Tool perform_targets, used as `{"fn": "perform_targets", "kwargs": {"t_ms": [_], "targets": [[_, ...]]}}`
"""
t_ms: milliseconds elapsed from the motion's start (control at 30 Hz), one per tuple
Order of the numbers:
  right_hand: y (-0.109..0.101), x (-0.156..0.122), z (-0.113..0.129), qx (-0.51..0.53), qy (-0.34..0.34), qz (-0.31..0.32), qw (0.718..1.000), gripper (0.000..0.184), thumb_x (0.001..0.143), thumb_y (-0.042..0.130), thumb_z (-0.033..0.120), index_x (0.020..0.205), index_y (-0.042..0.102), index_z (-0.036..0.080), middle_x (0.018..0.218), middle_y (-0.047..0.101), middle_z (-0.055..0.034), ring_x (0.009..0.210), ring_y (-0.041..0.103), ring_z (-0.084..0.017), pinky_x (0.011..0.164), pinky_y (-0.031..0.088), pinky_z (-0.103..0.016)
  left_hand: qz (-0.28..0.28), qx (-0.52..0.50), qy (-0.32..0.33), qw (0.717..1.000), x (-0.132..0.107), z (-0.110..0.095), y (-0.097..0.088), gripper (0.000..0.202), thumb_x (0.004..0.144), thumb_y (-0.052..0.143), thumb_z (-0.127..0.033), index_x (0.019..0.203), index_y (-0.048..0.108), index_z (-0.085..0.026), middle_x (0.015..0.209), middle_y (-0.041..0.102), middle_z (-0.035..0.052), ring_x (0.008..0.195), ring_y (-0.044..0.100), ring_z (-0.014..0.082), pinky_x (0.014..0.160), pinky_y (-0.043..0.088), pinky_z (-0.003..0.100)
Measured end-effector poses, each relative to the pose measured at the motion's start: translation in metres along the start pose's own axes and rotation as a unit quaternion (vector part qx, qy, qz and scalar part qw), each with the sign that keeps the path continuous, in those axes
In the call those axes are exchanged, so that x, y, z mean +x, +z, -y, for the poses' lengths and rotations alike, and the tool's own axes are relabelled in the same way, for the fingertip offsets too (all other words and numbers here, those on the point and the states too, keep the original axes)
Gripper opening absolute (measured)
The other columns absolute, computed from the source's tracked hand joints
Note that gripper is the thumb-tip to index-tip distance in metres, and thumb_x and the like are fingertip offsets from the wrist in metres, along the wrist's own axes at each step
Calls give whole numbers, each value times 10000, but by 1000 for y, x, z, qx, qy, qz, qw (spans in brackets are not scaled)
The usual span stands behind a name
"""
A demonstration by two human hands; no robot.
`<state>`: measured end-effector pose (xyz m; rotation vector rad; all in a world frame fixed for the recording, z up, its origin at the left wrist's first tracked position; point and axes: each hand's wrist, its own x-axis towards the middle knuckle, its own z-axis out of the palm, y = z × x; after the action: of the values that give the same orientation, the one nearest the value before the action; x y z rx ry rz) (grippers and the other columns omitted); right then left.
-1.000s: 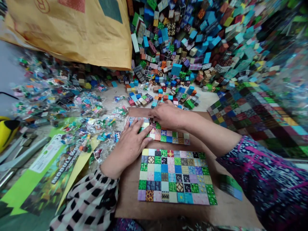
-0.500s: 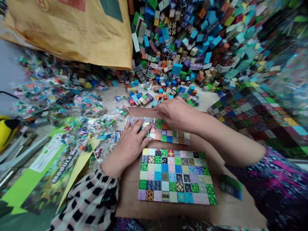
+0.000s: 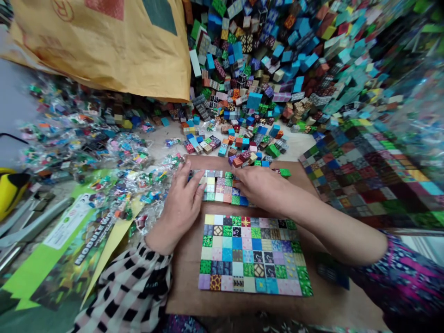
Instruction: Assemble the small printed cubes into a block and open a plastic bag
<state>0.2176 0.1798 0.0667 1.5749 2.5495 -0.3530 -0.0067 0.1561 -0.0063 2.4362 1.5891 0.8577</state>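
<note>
My left hand (image 3: 182, 199) lies with its fingers stretched out and apart along the left end of a small array of printed cube blocks (image 3: 222, 189). My right hand (image 3: 265, 188) reaches over the right part of that array. Its fingers are bent together with the tips down at the blocks; whatever they pinch is hidden. Just beyond it, a loose cluster of blocks (image 3: 244, 158) sits at the far edge of a brown board (image 3: 187, 296). Nearer to me, a larger rectangle of printed blocks (image 3: 253, 254) lies packed in neat rows.
A big heap of loose blocks (image 3: 256, 55) fills the back. Small plastic-bagged pieces (image 3: 121, 152) pile up at left, beside a green printed card (image 3: 86, 236) and a yellow-handled tool (image 3: 12, 192). A yellow-brown bag (image 3: 104, 46) overhangs back left. Another block array (image 3: 357, 175) lies at right.
My right hand has come back from the loose blocks towards me, over the array. A cluster of blocks now shows at the board's far edge. My left hand has shifted slightly left.
</note>
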Motion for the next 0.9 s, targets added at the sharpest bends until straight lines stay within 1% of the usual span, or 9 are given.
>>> {"fn": "perform_targets", "kwargs": {"t_ms": [67, 167, 300, 433, 600, 733, 833, 900], "targets": [[3, 3, -1, 15, -7, 3, 1000, 257, 940, 446, 170, 1093, 652, 145, 932, 706, -132, 792, 631, -218, 650, 394, -323, -12, -18, -25, 999, -1, 1, 2, 397, 1033, 379, -342, 1337, 566, -169, 1529, 431, 158, 1444, 379, 280, 1168, 362, 523], [8, 7, -3, 29, -16, 3, 999, 255, 945, 433, 170, 1091, 640, 143, 950, 701, -131, 795, 626, -207, 676, 402, -317, -8, -35, -37, 999, -1, 4, 5, 393, 1024, 378, -329, 1349, 560, -204, 1475, 507, 131, 1381, 471, 255, 1145, 400, 526], [11, 9, -3, 41, -19, 7, 999, 262, 941, 431, 153, 1117, 624, 136, 980, 696, -140, 824, 620, -207, 688, 403, -312, 3, -43, -27, 999, -1, 7, 7, 404, 1012, 375, -298, 1359, 552, -190, 1447, 534, 139, 1383, 467, 264, 1144, 397, 541], [13, 10, -1, 47, -21, 13, 999, 281, 927, 442, 126, 1145, 619, 131, 997, 688, -149, 848, 611, -207, 684, 406, -303, 17, -41, -23, 999, 0, 8, 7, 418, 1007, 383, -282, 1373, 538, -153, 1445, 528, 163, 1396, 449, 273, 1158, 383, 524], [13, 10, -1, 37, -25, 15, 999, 279, 921, 441, 119, 1132, 622, 116, 981, 686, -149, 837, 605, -201, 713, 412, -310, 11, -31, -12, 999, 0, 8, 7, 415, 1009, 376, -270, 1385, 522, -173, 1433, 538, 145, 1405, 436, 263, 1170, 367, 527], [14, -3, 2, 14, -44, -18, 999, 293, 923, 419, 107, 1148, 607, 103, 1003, 674, -158, 862, 598, -219, 737, 419, -328, 2, -29, -22, 999, -1, 8, 6, 411, 1004, 403, -283, 1383, 524, -181, 1448, 517, 152, 1390, 455, 271, 1152, 395, 517], [11, -19, 2, 9, -61, -38, 997, 269, 912, 434, 116, 1099, 628, 129, 1016, 661, -147, 864, 590, -222, 735, 424, -333, -6, -27, -26, 999, -1, 8, 4, 402, 1001, 412, -292, 1368, 537, -182, 1443, 518, 158, 1370, 478, 270, 1139, 410, 512], [7, -30, -5, 5, -50, -43, 998, 268, 900, 433, 109, 1055, 647, 151, 981, 658, -126, 833, 587, -211, 718, 424, -327, -10, -27, -21, 999, -1, 8, 4, 399, 999, 417, -292, 1358, 544, -173, 1425, 532, 161, 1356, 493, 268, 1135, 415, 505]]}}
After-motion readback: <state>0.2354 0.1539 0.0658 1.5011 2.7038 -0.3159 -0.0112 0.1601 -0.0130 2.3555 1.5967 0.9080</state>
